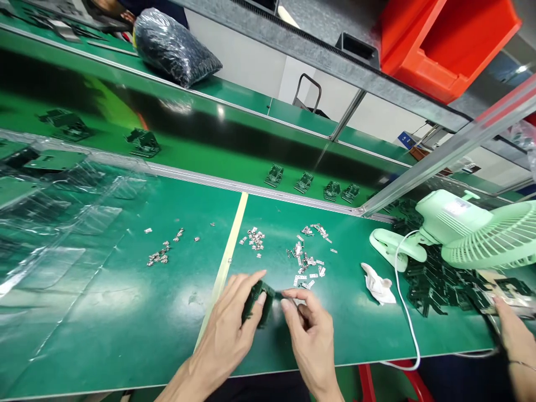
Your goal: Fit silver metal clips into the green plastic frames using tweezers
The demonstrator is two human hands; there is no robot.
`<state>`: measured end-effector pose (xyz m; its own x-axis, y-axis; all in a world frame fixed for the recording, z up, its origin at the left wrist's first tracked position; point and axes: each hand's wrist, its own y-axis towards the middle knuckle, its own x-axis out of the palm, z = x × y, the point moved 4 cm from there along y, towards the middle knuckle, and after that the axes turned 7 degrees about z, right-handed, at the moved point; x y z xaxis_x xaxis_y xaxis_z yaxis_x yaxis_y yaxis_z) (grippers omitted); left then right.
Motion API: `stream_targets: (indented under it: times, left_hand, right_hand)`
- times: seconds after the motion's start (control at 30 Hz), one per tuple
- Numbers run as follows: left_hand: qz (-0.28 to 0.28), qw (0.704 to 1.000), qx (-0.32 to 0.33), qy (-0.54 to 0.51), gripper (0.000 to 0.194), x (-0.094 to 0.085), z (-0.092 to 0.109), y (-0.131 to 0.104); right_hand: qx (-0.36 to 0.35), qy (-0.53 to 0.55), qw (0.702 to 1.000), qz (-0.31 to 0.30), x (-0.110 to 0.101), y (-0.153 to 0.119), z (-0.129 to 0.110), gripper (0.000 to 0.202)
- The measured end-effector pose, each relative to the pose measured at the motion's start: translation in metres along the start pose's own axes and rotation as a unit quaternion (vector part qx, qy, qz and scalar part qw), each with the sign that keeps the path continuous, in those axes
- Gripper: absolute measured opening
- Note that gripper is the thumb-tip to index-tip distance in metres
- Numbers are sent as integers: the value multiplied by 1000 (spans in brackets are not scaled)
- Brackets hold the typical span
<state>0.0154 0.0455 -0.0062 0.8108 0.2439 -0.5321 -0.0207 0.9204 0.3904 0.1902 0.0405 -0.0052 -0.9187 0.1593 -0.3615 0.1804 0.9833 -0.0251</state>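
Note:
My left hand (pixel 228 321) is wrapped round a dark green, box-like plastic part (pixel 263 312), its thumb pressed on the near face. Just right of it, my right hand (pixel 310 329) is closed in a pinch at the part's upper right edge. A thin dark bit shows at those fingertips, but I cannot tell whether it belongs to the part. Beyond the hands lie small shiny metal pieces (pixel 256 239) in a loose pile, and flat metal plates (pixel 309 262) with holes are scattered to the right of them.
Several green parts (pixel 274 175) stand on the conveyor belt (pixel 218 167) behind the table. A pale green clip fan (pixel 450 218), a white cable (pixel 404 301), crumpled tissue (pixel 377 283) and heaped dark parts (pixel 431 285) are on the right, near another person's hand (pixel 513 329). Clear plastic (pixel 54 240) covers the left.

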Motion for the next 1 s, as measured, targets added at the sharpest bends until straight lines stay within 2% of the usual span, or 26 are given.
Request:
stream_targets:
  times: [0.07,0.17,0.23,0.33,0.4,0.47,0.6,0.7,0.8,1.0]
  left_hand:
    - [29,999,22,3,27,-1,-3,6]
    - [63,989,131,38,27,1,-4,11]
    - [63,971,212,90,35,5,-5,14]
    - [29,955,255,149,38,9,-12,22]
    - [22,953,262,151,39,8,-16,30]
    - [47,959,249,124,43,4,-19,38]
    - [144,984,104,-8,54,-10,-29,52]
    - [173,983,30,-49,48,-16,-35,54]
    - [154,986,40,-42,45,-15,-39,54]
    - [122,979,156,37,51,-10,-43,62]
  right_hand:
    - [-1,9,1000,14,-3,-1,2,29]
    - [-1,15,1000,-17,0,-4,9,33]
    - [-3,4,999,-36,4,-5,16,33]
    - [-17,-41,998,-35,7,-4,25,32]
    - [-41,-94,994,-27,8,-3,28,30]
    - [-67,-154,985,-26,10,-2,29,30]
    - [-104,-226,968,-35,13,-1,27,34]
    - [-120,-236,963,-38,15,-1,25,34]
    - [-141,-242,959,-38,16,0,23,30]
    - [-162,-243,956,-31,19,0,24,24]
